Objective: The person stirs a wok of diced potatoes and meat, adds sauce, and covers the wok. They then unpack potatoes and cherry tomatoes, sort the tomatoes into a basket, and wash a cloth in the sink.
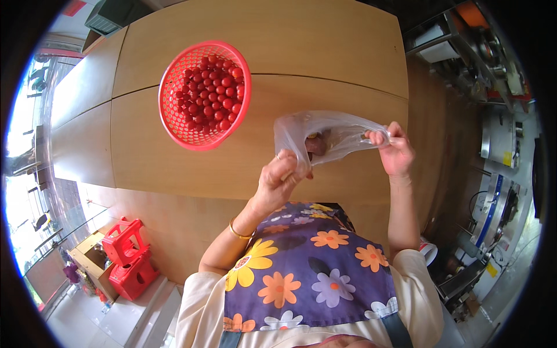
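My left hand (282, 176) grips one side of the mouth of a thin, translucent plastic bag (343, 124). On the other side, my right hand (397, 148) pinches the bag's rim, so its mouth is spread between the two hands. Inside lie a few dark reddish-brown items (317, 144), partly hidden by the film; their kind cannot be told. To the left of the bag, a pink perforated plastic basket (247, 93) holds many small round red fruits (212, 93), which look like cherry tomatoes.
Both basket and bag are over a light wooden table (326, 39) with seams between its panels. Red plastic stools (130, 261) stand on the floor at lower left, beside a small wooden cabinet (89, 256). Metal shelving with kitchenware (474, 48) is along the right.
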### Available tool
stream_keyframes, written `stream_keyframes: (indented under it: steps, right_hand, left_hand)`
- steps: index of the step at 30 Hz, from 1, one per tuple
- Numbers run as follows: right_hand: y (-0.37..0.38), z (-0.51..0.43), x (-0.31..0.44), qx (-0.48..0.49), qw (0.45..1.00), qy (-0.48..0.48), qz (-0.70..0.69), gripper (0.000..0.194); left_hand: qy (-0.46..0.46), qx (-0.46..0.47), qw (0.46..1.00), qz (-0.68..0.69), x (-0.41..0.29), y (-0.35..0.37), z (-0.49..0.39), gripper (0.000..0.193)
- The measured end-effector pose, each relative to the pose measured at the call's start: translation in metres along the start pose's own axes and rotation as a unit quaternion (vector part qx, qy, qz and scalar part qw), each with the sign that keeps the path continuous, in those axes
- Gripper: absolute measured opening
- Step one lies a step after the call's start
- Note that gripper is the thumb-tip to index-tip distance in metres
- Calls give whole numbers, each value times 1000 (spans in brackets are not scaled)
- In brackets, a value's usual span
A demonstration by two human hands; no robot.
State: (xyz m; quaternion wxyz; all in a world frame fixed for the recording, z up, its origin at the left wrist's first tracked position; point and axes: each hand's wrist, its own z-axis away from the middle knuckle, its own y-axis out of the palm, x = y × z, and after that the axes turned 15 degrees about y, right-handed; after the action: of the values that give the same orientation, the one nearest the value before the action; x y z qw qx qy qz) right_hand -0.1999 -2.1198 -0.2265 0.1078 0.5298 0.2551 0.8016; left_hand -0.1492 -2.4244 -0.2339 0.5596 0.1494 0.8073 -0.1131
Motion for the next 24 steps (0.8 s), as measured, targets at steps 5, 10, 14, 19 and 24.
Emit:
stream_keyframes:
  steps: [5,10,14,19,24]
  right_hand:
    - [-30,25,-14,-6,1000,17,10,10]
    - [-43,17,-20,4,998,61,27,12]
    - [-7,16,-5,-14,994,71,78,10]
    - [46,11,19,74,849,-182,491,6]
    - [15,-17,23,64,873,-220,431,20]
  left_hand:
    - [-65,-98,977,179,-1,21,19,7]
    - [-65,-160,981,90,0,34,2,8]
    - [-115,-128,979,110,8,72,-24,7]
    - [-113,12,993,-24,6,114,-44,25]
    - [-199,-254,946,41,0,95,-53,14]
